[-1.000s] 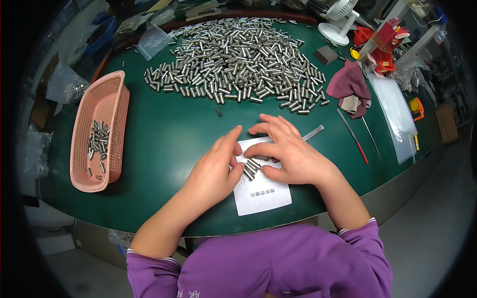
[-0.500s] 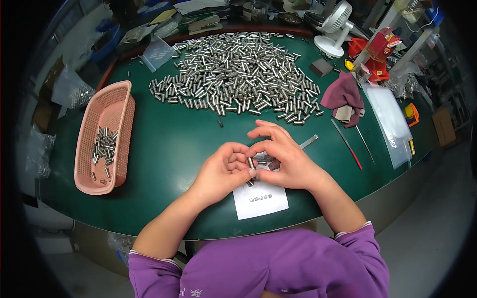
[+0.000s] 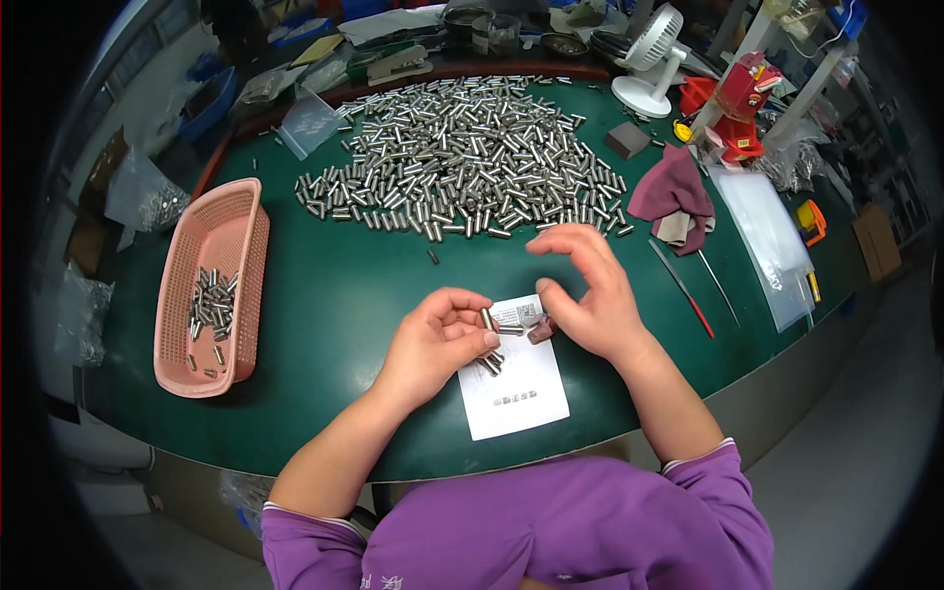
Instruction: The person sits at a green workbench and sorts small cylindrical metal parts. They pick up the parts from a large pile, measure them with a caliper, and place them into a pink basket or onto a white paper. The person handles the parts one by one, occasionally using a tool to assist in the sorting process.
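At the far left of my view, clear plastic bags [image 3: 146,189] sit along the edge of a green table [image 3: 324,354]. Just right of them stands a long pink basket [image 3: 252,295] with perforated walls; a small pile of short metal pins [image 3: 212,303] lies at its near end.

Toward the middle and farther back, a broad heap of the same pins [image 3: 472,162] spreads over the tabletop, with one stray pin [image 3: 433,257] lying just in front of it.

Below that, I see the left hand [image 3: 433,339] with its fingers curled, pinching one pin [image 3: 486,319] between thumb and fingertip, above the left edge of a white paper sheet [image 3: 516,398]. More pins [image 3: 494,364] lie beside its thumb, over the paper.

To the right, the right hand [image 3: 598,300] is raised near the sheet, thumb and forefinger spread well apart with nothing between them. I cannot tell what its lower fingers are doing.

Farther right are a white fan [image 3: 657,61] at the back, a crumpled maroon cloth [image 3: 667,187], a red-handled file [image 3: 683,290], a stack of clear plastic [image 3: 759,241] and finally a cardboard box [image 3: 877,242].
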{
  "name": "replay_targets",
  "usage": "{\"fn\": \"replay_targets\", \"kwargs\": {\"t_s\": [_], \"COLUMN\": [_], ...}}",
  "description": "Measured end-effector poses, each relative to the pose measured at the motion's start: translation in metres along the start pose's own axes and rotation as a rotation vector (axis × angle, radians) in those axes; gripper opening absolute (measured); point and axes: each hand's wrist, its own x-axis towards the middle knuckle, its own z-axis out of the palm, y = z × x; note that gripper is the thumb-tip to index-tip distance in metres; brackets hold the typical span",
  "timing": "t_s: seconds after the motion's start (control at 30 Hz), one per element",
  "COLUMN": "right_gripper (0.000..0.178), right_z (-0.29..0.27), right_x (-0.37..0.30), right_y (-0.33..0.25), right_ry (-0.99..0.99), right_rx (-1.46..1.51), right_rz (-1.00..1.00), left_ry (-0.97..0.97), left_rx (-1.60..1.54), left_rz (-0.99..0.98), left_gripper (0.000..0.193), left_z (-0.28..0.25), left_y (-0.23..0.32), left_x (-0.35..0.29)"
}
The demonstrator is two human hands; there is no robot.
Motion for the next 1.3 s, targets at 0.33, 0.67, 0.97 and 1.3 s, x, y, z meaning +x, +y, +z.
{"fn": "replay_targets", "kwargs": {"t_s": [0.33, 0.67, 0.97, 1.3], "right_gripper": [0.02, 0.02, 0.014, 0.026], "right_z": [-0.114, -0.117, -0.079, 0.0], "right_x": [-0.021, -0.074, -0.012, 0.013], "right_y": [0.005, 0.048, -0.003, -0.013], "right_ry": [0.15, 0.005, -0.032, -0.358], "right_rx": [-0.663, -0.837, 0.02, -0.185], "right_rz": [0.554, 0.793, 0.576, 0.119], "left_ry": [-0.01, -0.021, 0.02, 0.083], "left_rx": [-0.114, -0.156, -0.151, -0.14], "left_rz": [0.003, -0.003, 0.028, 0.032], "left_gripper": [0.038, 0.038, 0.036, 0.036], "left_z": [-0.005, -0.005, -0.007, -0.006], "left_y": [-0.002, -0.006, -0.008, -0.002], "left_x": [0.004, 0.005, 0.008, 0.01]}}
